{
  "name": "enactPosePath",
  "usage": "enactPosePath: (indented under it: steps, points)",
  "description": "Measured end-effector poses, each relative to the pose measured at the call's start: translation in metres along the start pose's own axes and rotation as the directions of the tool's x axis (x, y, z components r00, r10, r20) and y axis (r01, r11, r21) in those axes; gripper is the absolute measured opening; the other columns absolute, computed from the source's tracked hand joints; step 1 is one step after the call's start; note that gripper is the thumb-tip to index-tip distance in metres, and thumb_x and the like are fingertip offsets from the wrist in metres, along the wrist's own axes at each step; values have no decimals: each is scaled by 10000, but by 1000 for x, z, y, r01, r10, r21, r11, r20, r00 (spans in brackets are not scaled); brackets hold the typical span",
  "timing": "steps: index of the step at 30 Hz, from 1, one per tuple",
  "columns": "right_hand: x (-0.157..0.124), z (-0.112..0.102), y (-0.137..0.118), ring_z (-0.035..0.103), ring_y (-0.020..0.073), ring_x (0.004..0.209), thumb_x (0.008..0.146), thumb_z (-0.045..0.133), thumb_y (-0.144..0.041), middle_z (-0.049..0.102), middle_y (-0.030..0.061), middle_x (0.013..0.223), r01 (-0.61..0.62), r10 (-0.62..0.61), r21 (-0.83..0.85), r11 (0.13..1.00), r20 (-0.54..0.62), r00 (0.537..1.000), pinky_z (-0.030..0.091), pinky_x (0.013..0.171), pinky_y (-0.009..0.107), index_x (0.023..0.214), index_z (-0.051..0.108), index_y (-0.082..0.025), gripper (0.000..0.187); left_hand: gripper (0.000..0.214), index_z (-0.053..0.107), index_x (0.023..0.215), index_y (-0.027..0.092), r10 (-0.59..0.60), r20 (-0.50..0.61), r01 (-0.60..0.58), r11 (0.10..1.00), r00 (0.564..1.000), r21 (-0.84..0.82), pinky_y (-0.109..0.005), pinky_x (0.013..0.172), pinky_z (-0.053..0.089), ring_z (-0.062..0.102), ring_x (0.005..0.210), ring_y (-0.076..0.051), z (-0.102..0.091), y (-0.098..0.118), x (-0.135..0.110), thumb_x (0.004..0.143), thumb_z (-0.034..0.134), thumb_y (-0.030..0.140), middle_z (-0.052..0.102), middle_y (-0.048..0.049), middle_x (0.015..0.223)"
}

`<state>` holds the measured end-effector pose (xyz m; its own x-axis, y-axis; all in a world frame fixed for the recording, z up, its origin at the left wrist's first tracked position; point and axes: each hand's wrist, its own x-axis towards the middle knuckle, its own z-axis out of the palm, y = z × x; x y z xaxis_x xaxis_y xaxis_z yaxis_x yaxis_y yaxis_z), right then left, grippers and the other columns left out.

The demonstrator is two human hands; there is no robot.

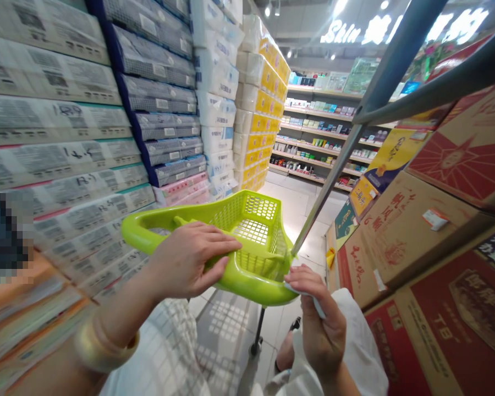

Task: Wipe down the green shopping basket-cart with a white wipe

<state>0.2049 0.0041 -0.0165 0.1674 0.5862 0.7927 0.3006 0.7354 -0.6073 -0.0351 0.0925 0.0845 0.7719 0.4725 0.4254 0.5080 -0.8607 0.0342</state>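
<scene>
A lime-green shopping cart (pixel 251 281) with a lattice basket is in front of me, and inside I see only its perforated bottom and walls. My left hand (pixel 196 256) lies over the near handle bar, thumb and fingers curled round it. At the handle's right corner is my right hand (pixel 319 313), its fingers bent over a thin, flat white object (pixel 318 306) whose kind I cannot make out. The fingertips reach the handle's edge. A gold bangle (pixel 105 344) circles my left wrist.
Stacked tissue packs (pixel 258 110) and wrapped bundles (pixel 157 93) wall the left side. Cardboard cartons (pixel 408 236) crowd the right. A slanting metal pole (pixel 334 181) rises beside the basket. Tiled floor (pixel 299 203) runs ahead to shelves of small products (pixel 313 132).
</scene>
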Motion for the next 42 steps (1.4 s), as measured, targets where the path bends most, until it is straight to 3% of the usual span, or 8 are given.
enactPosePath:
  steps: [3,6,11,14,20,25,31,42]
  points:
    - [-2,6,1,651,236,1054,966,463,-192,716,56,1013,45,-45,3,999,26,999,434,1038,510,1049,678,-249,237,368,678,1159,256,-14,34,16,998,999,-55,-370,906,489,657,1024,-210,-7,-11,-6,900,431,342,735,-22,1116]
    - [-2,13,2,641,237,1086,974,448,-199,713,60,1039,18,-18,8,1000,11,1000,455,1028,503,1055,673,-249,244,395,673,1171,253,-124,-64,119,990,990,-82,-424,996,453,621,1100,-236,-13,-16,-9,912,409,392,721,-36,1151]
    - [-9,25,-9,615,227,1161,968,444,-142,706,64,1113,41,-39,-71,997,27,999,429,1077,501,1132,650,-244,282,456,608,1261,224,-362,-268,273,908,893,-316,-428,1022,464,616,1127,-237,-9,18,2,943,362,440,699,-63,1198]
    - [-13,28,-5,636,219,1141,945,496,-117,717,51,1115,119,-114,-62,991,80,990,453,1070,483,1165,648,-261,303,464,562,1309,190,-396,-154,300,851,905,-431,-390,1025,482,612,1162,-215,1,51,20,952,373,419,664,-73,1264]
    - [-25,34,20,648,213,1150,959,465,-131,681,57,1227,-49,48,-28,998,-54,997,551,979,395,1221,633,-259,337,494,443,1395,125,-433,57,428,848,899,-311,-389,1084,432,511,1305,-227,20,81,50,935,393,297,526,-141,1425]
    - [-31,40,19,658,220,1132,935,490,-100,688,70,1210,59,-57,-45,997,51,997,560,965,396,1251,616,-276,384,435,431,1340,114,-556,148,566,824,818,-29,-379,775,545,709,960,-274,30,78,43,922,345,198,714,-178,1101]
    - [-18,51,28,587,217,1187,948,506,-156,604,83,1225,-79,48,-118,990,-245,968,512,1001,434,1187,663,-273,309,409,442,1290,197,-459,111,456,889,882,47,-324,681,510,723,845,-247,27,67,28,890,360,168,741,-98,1004]
    - [-14,64,42,649,211,1095,929,547,-141,678,83,1110,19,-35,-128,992,-122,992,547,967,424,1212,658,-272,331,270,530,1148,211,-372,173,396,908,912,-135,-277,663,498,705,820,-209,4,55,14,911,416,271,738,-50,944]
